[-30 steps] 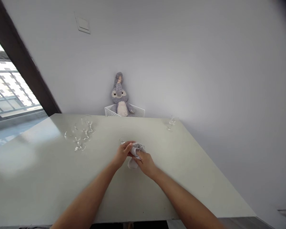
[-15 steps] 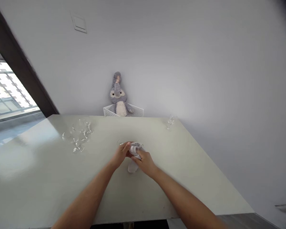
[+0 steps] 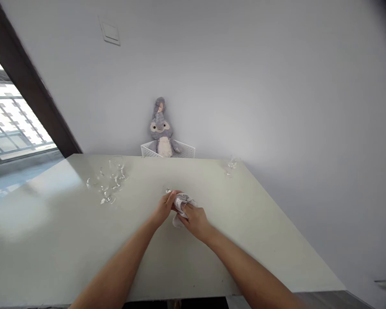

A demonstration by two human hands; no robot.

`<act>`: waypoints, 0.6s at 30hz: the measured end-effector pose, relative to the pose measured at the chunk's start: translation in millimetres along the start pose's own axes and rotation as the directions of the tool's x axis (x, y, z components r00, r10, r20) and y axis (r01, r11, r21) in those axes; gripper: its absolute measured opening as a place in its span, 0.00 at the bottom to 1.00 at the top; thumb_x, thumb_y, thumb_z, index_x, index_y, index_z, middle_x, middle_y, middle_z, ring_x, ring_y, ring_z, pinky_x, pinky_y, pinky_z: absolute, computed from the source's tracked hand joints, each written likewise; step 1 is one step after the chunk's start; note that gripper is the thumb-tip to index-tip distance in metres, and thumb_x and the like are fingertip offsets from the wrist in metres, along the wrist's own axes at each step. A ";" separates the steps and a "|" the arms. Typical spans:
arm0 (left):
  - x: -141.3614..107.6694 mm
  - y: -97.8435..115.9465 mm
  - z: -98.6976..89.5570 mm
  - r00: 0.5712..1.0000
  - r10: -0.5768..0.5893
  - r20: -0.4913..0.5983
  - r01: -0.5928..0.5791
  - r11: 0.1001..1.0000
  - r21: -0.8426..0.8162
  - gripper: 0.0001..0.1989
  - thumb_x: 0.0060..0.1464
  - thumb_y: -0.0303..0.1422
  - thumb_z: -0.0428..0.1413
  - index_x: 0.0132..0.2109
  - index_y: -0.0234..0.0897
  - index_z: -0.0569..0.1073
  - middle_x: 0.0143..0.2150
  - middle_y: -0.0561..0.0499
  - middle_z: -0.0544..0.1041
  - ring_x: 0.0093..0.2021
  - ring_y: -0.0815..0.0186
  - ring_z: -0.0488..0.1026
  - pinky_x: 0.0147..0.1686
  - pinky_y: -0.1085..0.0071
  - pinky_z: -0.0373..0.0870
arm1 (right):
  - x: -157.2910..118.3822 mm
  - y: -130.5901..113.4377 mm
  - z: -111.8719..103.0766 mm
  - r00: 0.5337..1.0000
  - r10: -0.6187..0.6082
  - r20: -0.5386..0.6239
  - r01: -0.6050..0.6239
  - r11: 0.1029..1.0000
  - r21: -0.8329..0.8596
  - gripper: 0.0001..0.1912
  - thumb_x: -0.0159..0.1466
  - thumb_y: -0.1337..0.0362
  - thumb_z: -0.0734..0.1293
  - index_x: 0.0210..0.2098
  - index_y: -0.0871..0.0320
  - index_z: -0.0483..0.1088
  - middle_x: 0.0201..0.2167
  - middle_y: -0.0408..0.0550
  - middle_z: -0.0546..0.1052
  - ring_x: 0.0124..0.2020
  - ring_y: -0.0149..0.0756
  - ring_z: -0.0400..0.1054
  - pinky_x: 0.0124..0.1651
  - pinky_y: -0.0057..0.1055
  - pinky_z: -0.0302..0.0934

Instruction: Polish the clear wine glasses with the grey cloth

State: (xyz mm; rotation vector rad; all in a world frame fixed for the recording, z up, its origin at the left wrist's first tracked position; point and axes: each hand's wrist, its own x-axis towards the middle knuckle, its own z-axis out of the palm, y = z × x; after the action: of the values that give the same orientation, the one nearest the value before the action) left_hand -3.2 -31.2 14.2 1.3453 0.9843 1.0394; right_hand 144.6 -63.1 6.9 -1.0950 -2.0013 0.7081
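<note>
My left hand [image 3: 164, 208] is closed around a clear stemmed glass [image 3: 167, 189], tilted so that its foot points away to the left. A white and grey cloth [image 3: 185, 199] is bunched at the glass's mouth, and a loose end of it hangs below toward the table. My right hand [image 3: 194, 219] grips this cloth, its fingers pushed into the folds at the opening. Most of the bowl is hidden by the cloth and my hands.
Several clear stemmed glasses [image 3: 107, 199] stand grouped on the pale table [image 3: 260, 240] at the left. One more glass [image 3: 231, 163] stands near the far right corner. Behind the table, a grey plush toy [image 3: 164, 146] sits in a white basket [image 3: 188, 150] against the wall.
My right fingers have shifted within the cloth, which now bunches more over the glass's mouth. The hanging end is shorter, and the glass's foot shows more clearly.
</note>
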 end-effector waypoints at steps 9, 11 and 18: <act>-8.1 10.0 -8.8 0.798 0.594 0.103 -0.307 0.254 0.917 0.14 0.54 0.32 0.48 0.48 0.41 0.69 0.45 0.46 0.73 0.52 0.57 0.64 0.52 0.57 0.55 | 19.7 16.5 -30.2 0.919 0.392 -0.041 -0.318 0.798 0.512 0.12 0.50 0.62 0.65 0.34 0.59 0.70 0.25 0.43 0.71 0.25 0.31 0.62 0.29 0.28 0.56; -8.5 10.8 -7.2 0.781 0.592 0.198 -0.327 0.117 0.938 0.15 0.53 0.31 0.50 0.48 0.41 0.68 0.43 0.46 0.74 0.53 0.57 0.63 0.55 0.55 0.48 | 19.6 14.3 -35.0 0.920 0.389 0.047 -0.319 0.675 0.665 0.14 0.48 0.62 0.67 0.34 0.61 0.70 0.24 0.43 0.71 0.24 0.30 0.61 0.28 0.27 0.55; 0.0 -5.1 -13.4 0.871 0.473 0.135 -0.227 0.144 0.963 0.14 0.56 0.39 0.46 0.46 0.40 0.70 0.29 0.50 0.76 0.32 0.65 0.71 0.45 0.64 0.59 | 20.6 15.0 -49.4 0.917 0.384 0.110 -0.331 0.575 0.748 0.16 0.44 0.68 0.67 0.34 0.61 0.71 0.23 0.41 0.72 0.23 0.28 0.62 0.27 0.24 0.54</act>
State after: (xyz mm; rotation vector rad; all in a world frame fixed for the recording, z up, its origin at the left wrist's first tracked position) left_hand -16.0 -27.5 9.1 2.7080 1.6662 0.8664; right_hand 183.9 -32.2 31.2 -0.9581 -1.1731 1.5373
